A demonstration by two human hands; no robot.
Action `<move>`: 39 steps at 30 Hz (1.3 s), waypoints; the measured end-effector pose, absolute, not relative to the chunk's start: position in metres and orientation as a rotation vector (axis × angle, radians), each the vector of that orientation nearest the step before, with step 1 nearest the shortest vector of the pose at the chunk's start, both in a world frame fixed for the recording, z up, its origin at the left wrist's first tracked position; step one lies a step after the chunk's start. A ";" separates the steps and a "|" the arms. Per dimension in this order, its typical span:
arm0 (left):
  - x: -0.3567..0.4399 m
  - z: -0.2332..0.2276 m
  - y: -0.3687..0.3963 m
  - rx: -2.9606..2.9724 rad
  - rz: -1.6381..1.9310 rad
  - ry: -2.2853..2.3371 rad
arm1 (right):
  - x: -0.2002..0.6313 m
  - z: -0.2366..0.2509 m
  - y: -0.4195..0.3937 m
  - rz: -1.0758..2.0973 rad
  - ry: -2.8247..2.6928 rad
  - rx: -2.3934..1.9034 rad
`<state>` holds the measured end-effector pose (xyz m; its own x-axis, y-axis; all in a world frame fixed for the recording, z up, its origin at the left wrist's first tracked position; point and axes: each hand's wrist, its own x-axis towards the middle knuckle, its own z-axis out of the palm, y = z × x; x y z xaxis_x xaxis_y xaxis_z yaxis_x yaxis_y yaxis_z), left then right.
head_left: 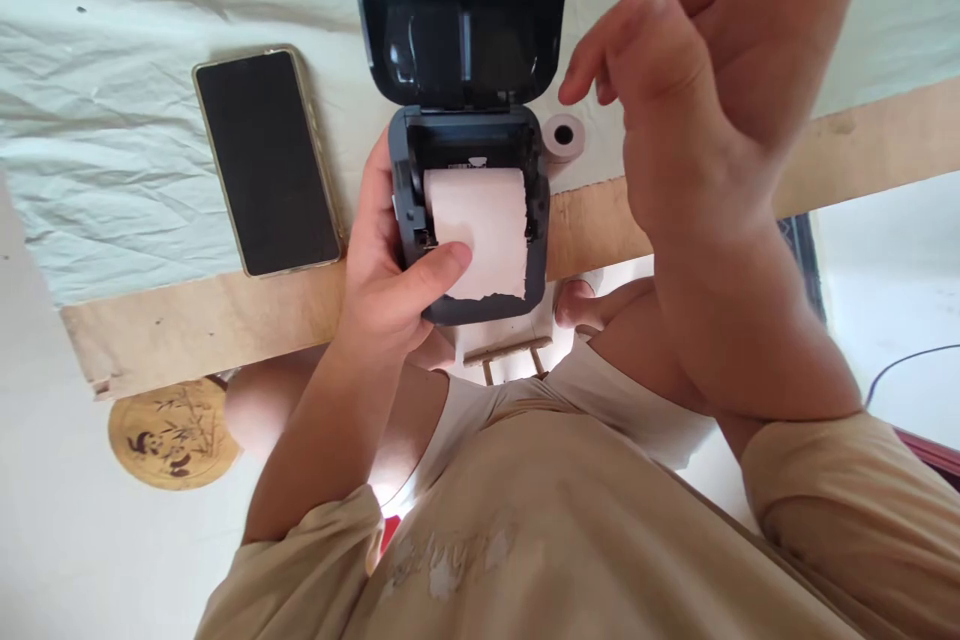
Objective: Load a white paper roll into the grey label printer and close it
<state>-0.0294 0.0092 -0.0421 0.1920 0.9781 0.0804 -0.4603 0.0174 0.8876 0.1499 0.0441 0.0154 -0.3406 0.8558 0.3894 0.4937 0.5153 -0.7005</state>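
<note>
Half the printer (469,210) lid is cut off; left hand (390,270) grips it.

Left hand (390,270) gripping open printer (469,210)

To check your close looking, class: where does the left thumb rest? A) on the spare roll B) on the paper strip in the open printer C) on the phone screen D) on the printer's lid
B: the left hand grips the printer, with its thumb pressing on the paper strip.
</note>
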 end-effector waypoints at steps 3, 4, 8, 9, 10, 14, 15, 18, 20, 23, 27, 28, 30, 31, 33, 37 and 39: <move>-0.029 -0.043 0.010 0.961 1.284 0.692 | 0.147 0.018 0.042 0.685 -1.775 -1.064; -0.029 -0.044 0.010 0.960 1.293 0.700 | 0.146 0.019 0.041 0.709 -1.722 -1.043; -0.028 -0.044 0.010 0.934 1.318 0.749 | 0.152 0.016 0.040 0.630 -1.904 -0.929; -0.028 -0.045 0.010 0.931 1.318 0.754 | 0.154 0.014 0.040 0.606 -1.949 -0.892; -0.027 -0.045 0.009 0.927 1.316 0.762 | 0.156 0.012 0.041 0.577 -1.985 -0.859; -0.027 -0.046 0.006 0.929 1.327 0.765 | 0.161 0.002 0.041 0.448 -2.100 -0.806; -0.027 -0.046 0.006 0.935 1.330 0.749 | 0.162 0.000 0.040 0.411 -2.125 -0.798; -0.028 -0.046 0.004 0.963 1.324 0.710 | 0.163 -0.007 0.039 0.311 -2.154 -0.772; -0.028 -0.045 0.005 0.982 1.313 0.708 | 0.163 -0.009 0.038 0.261 -2.137 -0.764; -0.027 -0.045 0.007 0.996 1.313 0.663 | 0.163 -0.009 0.038 0.217 -2.113 -0.771; -0.025 -0.047 0.008 0.963 1.339 0.598 | 0.160 -0.006 0.035 0.191 -2.104 -0.845; -0.025 -0.047 0.008 0.971 1.341 0.613 | 0.159 -0.005 0.034 0.198 -2.101 -0.866; -0.026 -0.048 0.006 1.008 1.338 0.664 | 0.159 -0.002 0.033 0.246 -2.120 -0.875; -0.026 -0.048 0.005 1.024 1.330 0.689 | 0.159 -0.002 0.033 0.282 -2.132 -0.873; -0.027 -0.046 0.003 1.023 1.308 0.718 | 0.159 0.000 0.033 0.355 -2.142 -0.864; -0.026 -0.039 0.001 0.982 1.299 0.746 | 0.160 0.001 0.033 0.471 -2.126 -0.858; -0.025 -0.038 0.002 0.959 1.301 0.751 | 0.160 0.001 0.032 0.504 -2.133 -0.888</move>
